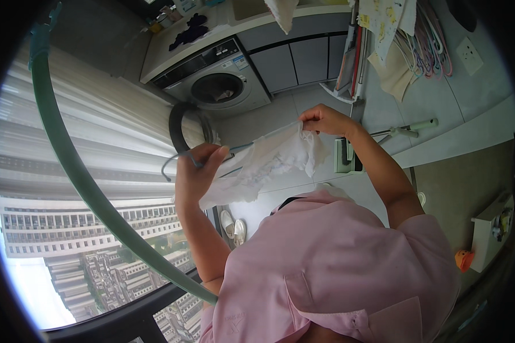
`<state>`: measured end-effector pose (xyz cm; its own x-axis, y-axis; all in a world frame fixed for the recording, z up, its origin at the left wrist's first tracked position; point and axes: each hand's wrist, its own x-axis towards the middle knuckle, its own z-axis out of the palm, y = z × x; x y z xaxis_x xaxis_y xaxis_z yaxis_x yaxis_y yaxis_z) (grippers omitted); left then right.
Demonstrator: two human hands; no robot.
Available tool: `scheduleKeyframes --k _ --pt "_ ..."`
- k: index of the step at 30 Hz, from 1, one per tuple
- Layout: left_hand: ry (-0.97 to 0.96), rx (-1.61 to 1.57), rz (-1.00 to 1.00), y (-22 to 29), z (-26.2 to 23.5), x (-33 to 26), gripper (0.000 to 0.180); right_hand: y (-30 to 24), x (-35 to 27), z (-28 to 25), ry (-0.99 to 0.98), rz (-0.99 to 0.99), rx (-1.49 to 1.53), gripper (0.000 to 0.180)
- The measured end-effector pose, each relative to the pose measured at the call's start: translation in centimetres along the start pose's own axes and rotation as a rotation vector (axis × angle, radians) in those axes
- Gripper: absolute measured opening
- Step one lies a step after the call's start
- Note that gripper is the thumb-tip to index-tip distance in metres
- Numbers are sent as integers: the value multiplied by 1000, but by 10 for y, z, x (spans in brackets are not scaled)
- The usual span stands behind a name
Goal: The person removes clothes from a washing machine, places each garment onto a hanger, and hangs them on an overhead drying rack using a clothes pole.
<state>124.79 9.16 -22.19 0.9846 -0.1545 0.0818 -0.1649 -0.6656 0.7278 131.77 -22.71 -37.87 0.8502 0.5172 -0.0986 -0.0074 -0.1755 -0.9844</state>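
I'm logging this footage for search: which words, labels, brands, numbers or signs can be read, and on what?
None legible enough to quote.
Blue-and-white sticker on the washing machine: too small.
Small mark on the pink shirt: too faint.
White garment: grey marks, too blurred to call text.

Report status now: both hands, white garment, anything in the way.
Left hand gripping blue hanger near its hook. Right hand pinching white garment's edge. Garment partly covering hanger. Green pole off left, touching neither hand.
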Motion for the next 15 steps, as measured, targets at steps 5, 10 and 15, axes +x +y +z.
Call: scheduleKeyframes --k 5,10,15 --pt "29 102 -17 -31 16 -4 20 -29 4 2 501 -351 -243 17" --pt "110 90 -118 -27 5 -5 24 -26 -7 8 582 -524 -539 16" --pt "159 -93 -132 -19 -4 -15 22 -7 -17 2 540 -291 -386 20"
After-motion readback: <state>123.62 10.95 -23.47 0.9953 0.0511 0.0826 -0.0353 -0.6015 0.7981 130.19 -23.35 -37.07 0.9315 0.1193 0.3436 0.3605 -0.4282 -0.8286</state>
